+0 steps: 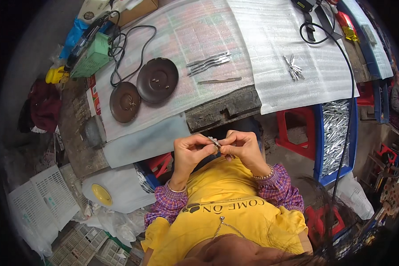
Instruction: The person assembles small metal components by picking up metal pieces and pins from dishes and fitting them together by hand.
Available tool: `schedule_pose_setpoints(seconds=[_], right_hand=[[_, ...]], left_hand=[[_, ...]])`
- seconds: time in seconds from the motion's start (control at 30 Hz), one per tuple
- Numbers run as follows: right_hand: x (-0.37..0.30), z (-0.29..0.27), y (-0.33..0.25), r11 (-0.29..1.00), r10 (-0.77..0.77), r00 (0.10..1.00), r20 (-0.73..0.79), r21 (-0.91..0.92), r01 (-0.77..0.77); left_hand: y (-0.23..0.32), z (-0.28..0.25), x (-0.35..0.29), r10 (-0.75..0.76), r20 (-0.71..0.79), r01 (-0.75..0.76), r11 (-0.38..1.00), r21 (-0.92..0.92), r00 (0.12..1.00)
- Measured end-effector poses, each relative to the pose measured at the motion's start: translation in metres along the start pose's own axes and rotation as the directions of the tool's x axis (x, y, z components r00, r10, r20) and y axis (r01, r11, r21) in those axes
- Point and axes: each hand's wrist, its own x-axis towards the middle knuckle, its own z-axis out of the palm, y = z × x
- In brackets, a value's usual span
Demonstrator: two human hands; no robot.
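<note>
My left hand (pixel 191 154) and my right hand (pixel 244 150) meet at the near edge of the table, above my lap. Between the fingertips of both hands is a small shiny metal piece (pixel 215 142), mostly covered by the fingers, so its exact kind is hidden. Beyond the left hand, two brown dishes stand side by side: the larger dish (pixel 151 91) holds a few tiny metal bits and the smaller dish (pixel 118 116) holds small thin parts. Several long flat metal strips (pixel 209 63) lie in a bundle on the sheet, with tweezers (pixel 219 81) just nearer.
A pile of slim metal pieces (pixel 293 67) lies on white foam sheeting (pixel 270 31). At right stands a blue bin (pixel 355 153) full of similar pieces, beside a red stool (pixel 281 128). A black cable (pixel 351 82) hangs past the bin. A green basket (pixel 91 57) stands far left.
</note>
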Motion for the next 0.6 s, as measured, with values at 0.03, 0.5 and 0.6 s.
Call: schedule_pose_setpoints(seconds=[0.03,0.5,0.6], right_hand=[[-0.0005,0.0002,-0.0001,1.0,-0.008,1.0,0.003,0.002,0.008],[0.0007,0.0031,0.0045,0.999,-0.014,1.0,-0.021,-0.035,0.013],[0.0006,0.0019,0.006,0.997,-0.049,0.998,-0.024,-0.06,0.048]], left_hand=[[0.0006,-0.0003,0.0002,-0.003,0.013,0.004,1.0,-0.015,1.0],[-0.0011,-0.003,0.0019,-0.01,0.034,0.011,0.999,-0.038,0.999],[-0.002,-0.0017,0.0026,-0.003,0.019,0.003,1.0,-0.021,1.0]])
